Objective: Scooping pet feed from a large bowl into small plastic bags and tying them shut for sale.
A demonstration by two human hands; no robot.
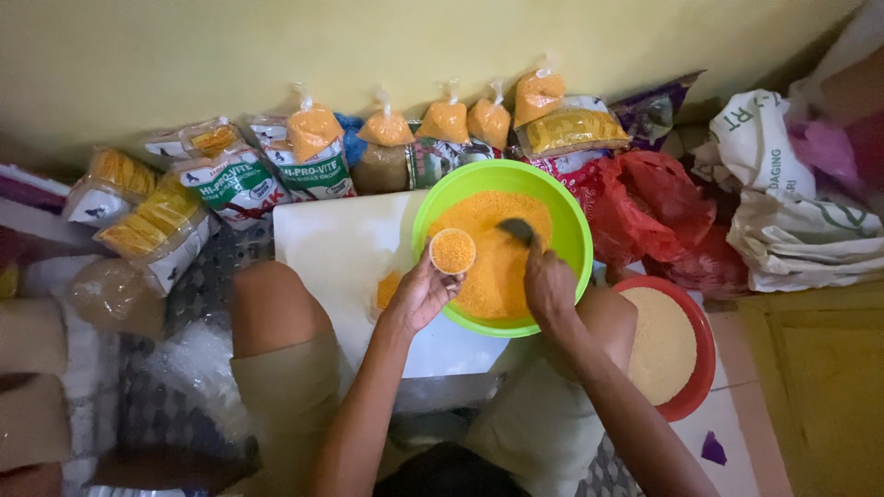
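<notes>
The left hand (420, 293) is closed around a small cup (453, 250) brimming with orange grain, holding it upright over the near-left part of the green bowl (573, 241). The right hand (549, 285) is clamped on the handle of a dark scoop (517, 230), whose head is dug into the orange grain (488, 262) heaped inside the bowl. The bowl sits on a white board (341, 244) between the person's knees, with a little spilled grain on the board just left of the bowl. A red bowl (704, 354) of pale grain lies to the right, by the right knee. Tied bags (387, 129) of orange grain stand in a row against the wall behind the bowl
</notes>
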